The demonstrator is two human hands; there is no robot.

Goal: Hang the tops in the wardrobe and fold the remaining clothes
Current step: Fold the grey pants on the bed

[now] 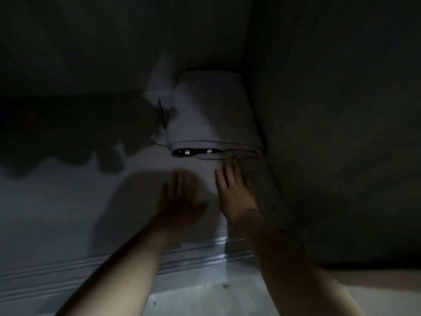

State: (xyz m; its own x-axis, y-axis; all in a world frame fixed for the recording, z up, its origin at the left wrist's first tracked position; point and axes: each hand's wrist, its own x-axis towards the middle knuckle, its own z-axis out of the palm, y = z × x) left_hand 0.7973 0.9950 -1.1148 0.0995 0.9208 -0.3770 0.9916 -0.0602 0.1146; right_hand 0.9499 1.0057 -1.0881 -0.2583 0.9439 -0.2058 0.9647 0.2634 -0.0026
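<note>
Pressed against the side wall (pixel 330 133): folded clothes (pixel 211 115). At their front fold, flat, straight-fingered, empty: right hand (pixel 234 192). Short of them, spread, blurred, empty: left hand (pixel 180 197). Left of them, bare shelf floor (pixel 68 201).

Your left hand (pixel 180 197) is smeared by blur, so its fingers run together into one soft shape. Both your forearms (pixel 118 258) are cut off by the bottom edge. The fingertips of your right hand (pixel 237 192) reach the front edge of the folded garment (pixel 211 115), but it is too dim to tell if they touch it or slip under it. Inside the fold, a dark item (pixel 193 152) with white marks shows only as a thin strip. The pale shape (pixel 159 76) behind the garment is unclear, and deep shadow hides the back of the shelf (pixel 68 201) on the left.
</note>
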